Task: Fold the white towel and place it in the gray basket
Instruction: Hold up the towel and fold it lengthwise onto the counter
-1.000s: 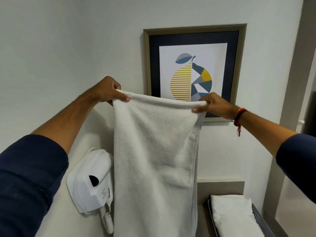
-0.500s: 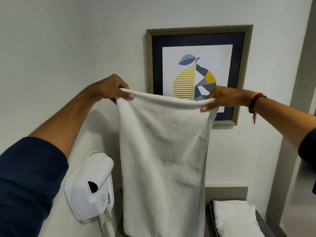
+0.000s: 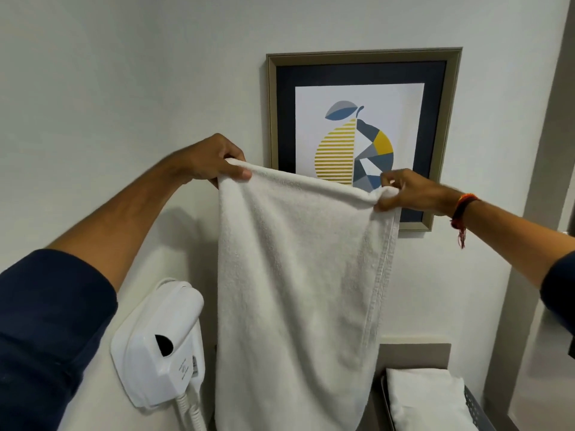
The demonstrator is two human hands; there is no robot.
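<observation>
The white towel [image 3: 295,290] hangs doubled lengthwise in front of the wall, held up by its top edge. My left hand [image 3: 214,160] pinches the top left corner. My right hand [image 3: 407,194] pinches the top right corner, where the cloth bunches. The towel's lower end runs out of the bottom of the frame. The gray basket [image 3: 476,409] sits at the bottom right, partly cut off, with a folded white towel [image 3: 426,396] lying inside it.
A white wall-mounted hair dryer [image 3: 161,346] with a coiled cord hangs at the lower left, close beside the towel. A framed pear print [image 3: 364,138] hangs on the wall behind my hands. A beige ledge [image 3: 417,353] stands behind the basket.
The view has tilted slightly, so the picture sits higher. My right hand has shifted its pinch on the corner, and the top edge sags more toward the right.
</observation>
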